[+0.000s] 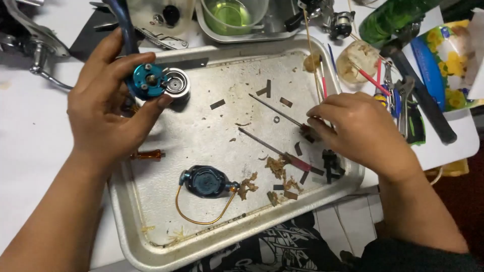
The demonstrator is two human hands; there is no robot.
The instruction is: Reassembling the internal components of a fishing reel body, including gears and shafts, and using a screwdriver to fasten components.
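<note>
The left hand (103,108) sits at the upper left of the frame, its grip closed around a blue reel body (151,80), thumb on the upper side and fingers curled beneath, holding it over the upper left corner of the metal tray (201,236); the right hand (360,128) lies at the right of the frame over the tray's right edge, fingertips pinched on the handle end of a thin screwdriver (282,114) whose shaft runs up and left across the tray; a second screwdriver (275,149) with a red handle lies just below it, roughly parallel; a dark blue side cover (207,181) rests in the lower middle of the tray, with an orange wire loop (199,219) curving beneath it; brown scraps (248,185) and small dark strips are scattered around; the tray stands on a white desk (30,131); a green-filled cup (229,14) sits at the top centre; pliers (403,100) lie at the right.
</note>
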